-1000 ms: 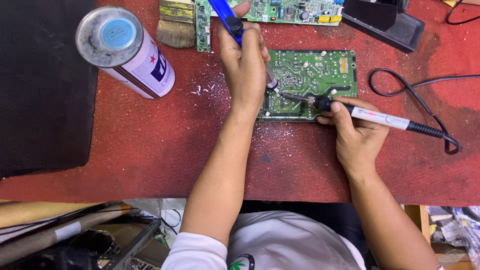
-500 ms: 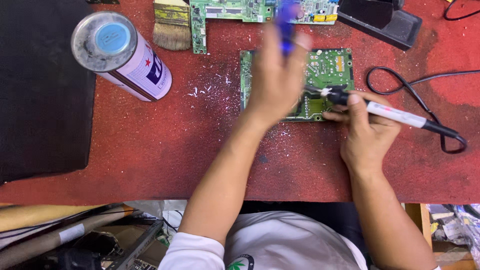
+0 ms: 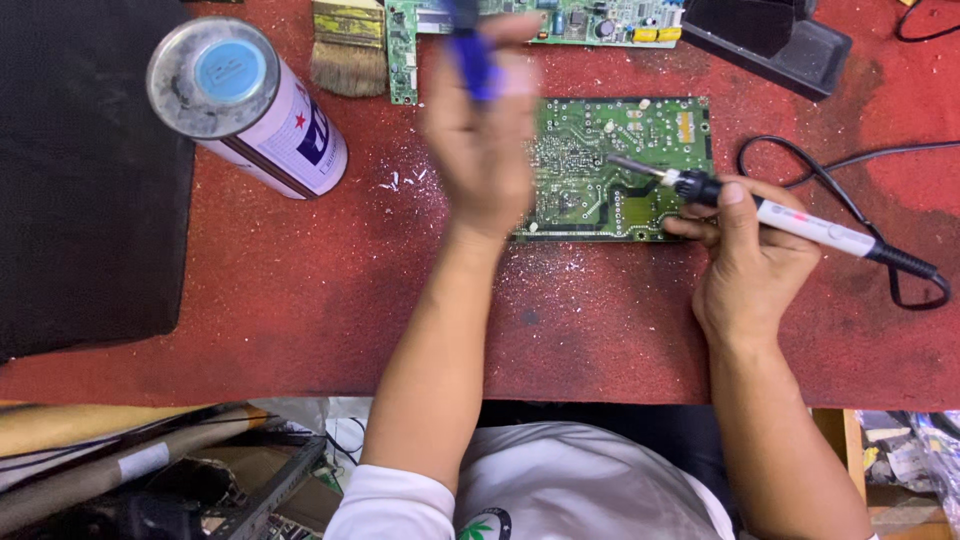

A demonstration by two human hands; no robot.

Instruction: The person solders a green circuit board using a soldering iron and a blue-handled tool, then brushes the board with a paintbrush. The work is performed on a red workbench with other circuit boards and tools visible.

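A green circuit board lies solder side up on the red mat. My right hand grips a white and black soldering iron, whose metal tip rests over the middle of the board. My left hand is blurred, raised over the board's left edge, and closed around a blue pen-shaped tool that points away from me.
A spray can lies at the left beside a black pad. A brush, a second green board and a black stand sit along the far edge. The iron's black cord loops at the right.
My left hand has lifted off the board with the blue tool and swung left. The soldering iron has stayed over the board.
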